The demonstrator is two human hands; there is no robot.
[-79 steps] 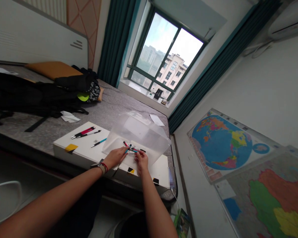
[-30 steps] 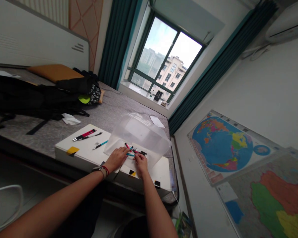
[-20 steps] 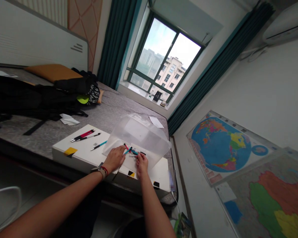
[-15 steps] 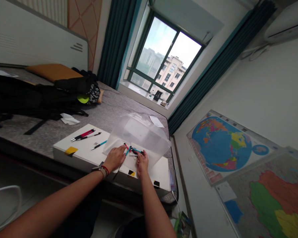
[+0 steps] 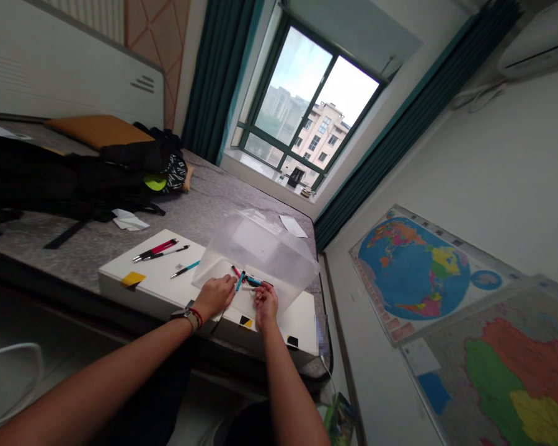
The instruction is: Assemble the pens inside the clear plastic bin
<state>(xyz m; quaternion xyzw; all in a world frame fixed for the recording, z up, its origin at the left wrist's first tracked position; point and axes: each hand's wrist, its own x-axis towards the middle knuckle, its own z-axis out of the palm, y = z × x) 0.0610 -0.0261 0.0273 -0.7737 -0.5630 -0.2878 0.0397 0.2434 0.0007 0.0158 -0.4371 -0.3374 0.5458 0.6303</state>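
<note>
An open translucent plastic box [image 5: 265, 248] lies on its side, its mouth facing me. Inside its mouth are several pens, mostly overlapping. A short blue pen piece [image 5: 240, 281] stands at a slant by the fingertips of my left hand [image 5: 217, 295], whose fingers are curled together; what they hold, if anything, is hidden. My right hand [image 5: 266, 302] pinches a blue-and-black pen [image 5: 255, 281] near its right end. A pink pen [image 5: 235, 271] shows behind the slanted piece. On the white carton [image 5: 155, 269] at left lie red pens [image 5: 155, 249], a white-and-black pen [image 5: 167, 252] and a blue pen [image 5: 185, 268].
A second white carton [image 5: 302, 316] supports the box on the right. Both cartons sit on a grey mattress [image 5: 214, 192]. A black backpack [image 5: 65, 179] and a crumpled tissue [image 5: 130, 220] lie at left. Beyond the box is a white paper [image 5: 292, 225]; maps hang on the right wall.
A second ago a blue pen lay level between both hands. Since then a blue piece has tilted by my left fingertips, and my right hand has taken hold of a blue-and-black pen.
</note>
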